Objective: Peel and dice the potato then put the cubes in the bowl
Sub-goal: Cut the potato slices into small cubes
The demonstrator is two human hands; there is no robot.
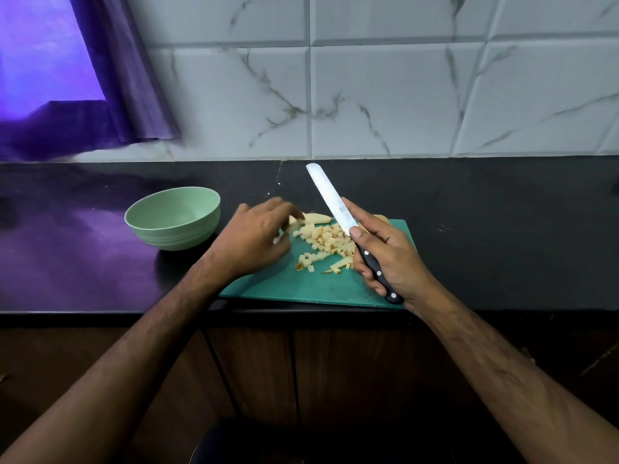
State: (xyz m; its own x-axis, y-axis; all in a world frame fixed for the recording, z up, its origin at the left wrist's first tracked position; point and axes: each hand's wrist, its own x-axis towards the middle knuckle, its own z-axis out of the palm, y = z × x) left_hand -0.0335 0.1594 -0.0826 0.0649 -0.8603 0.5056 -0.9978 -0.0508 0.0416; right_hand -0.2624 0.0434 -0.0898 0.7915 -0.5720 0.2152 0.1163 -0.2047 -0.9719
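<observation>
A pile of small potato cubes (pixel 323 244) lies on the green cutting board (pixel 301 286), with a larger uncut potato piece (pixel 316 217) at the board's far edge. My left hand (pixel 254 237) hovers over the board's left part, its blurred fingers curled at the potato pieces; whether it holds any is unclear. My right hand (pixel 385 259) grips the black handle of a knife (pixel 330 197), whose blade points up and away over the cubes. The pale green bowl (pixel 172 222) stands empty to the left of the board.
The black countertop (pixel 502 229) runs wall to wall, its front edge just below the board. A marble-tiled wall (pixel 385 95) rises behind it. A purple curtain (pixel 110 78) hangs at the far left. Wooden cabinet doors (pixel 251 373) are below.
</observation>
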